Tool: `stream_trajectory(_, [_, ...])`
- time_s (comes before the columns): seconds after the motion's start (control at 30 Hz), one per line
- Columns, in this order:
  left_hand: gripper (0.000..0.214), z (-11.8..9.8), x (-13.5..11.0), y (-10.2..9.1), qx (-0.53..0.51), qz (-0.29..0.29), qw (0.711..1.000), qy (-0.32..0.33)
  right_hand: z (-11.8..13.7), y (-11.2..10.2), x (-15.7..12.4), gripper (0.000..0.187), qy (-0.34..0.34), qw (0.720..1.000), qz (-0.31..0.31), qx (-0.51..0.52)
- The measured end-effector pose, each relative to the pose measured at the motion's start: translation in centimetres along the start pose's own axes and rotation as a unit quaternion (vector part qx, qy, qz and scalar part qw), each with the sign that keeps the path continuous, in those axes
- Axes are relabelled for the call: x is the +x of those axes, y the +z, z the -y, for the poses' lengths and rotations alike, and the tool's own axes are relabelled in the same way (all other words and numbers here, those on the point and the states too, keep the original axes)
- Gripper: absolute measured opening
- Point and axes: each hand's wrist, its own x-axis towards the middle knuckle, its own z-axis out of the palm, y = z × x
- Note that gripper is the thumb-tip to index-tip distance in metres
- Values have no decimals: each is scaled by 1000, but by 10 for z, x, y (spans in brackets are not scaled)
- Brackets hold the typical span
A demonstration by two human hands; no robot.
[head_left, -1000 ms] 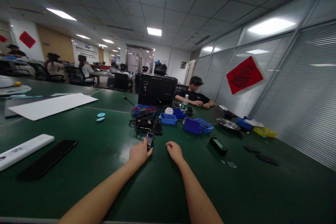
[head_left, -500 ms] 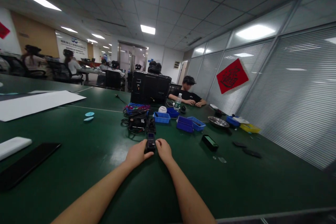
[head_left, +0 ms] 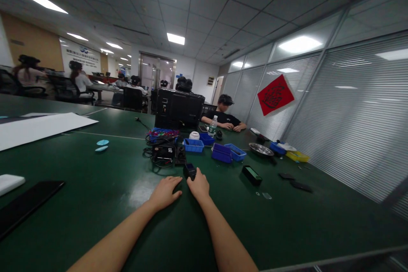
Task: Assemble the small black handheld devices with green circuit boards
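A small black device (head_left: 190,171) is pinched at its near end by the right hand (head_left: 199,185) and juts ahead of the fingers. It is judged light, rigid and rather slick. The left hand (head_left: 165,192) is spread flat and released just beside it.

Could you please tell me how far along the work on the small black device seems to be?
Done: nothing looks finished yet. In hand: the right hand grips the small black device on the green table; the left hand lies flat beside it, empty. Left: seemingly all of it; the device looks whole.
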Motion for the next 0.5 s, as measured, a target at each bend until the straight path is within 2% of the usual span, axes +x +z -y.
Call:
stream_trajectory(0.3, [39,6,-3,-4,-48,-6,999,-13,-49,-40,18,48,127,992,-27,4])
stream_trajectory(0.5, [38,5,-4,-5,-48,2,999,-9,-66,-56,24,40,186,980,-3,-76])
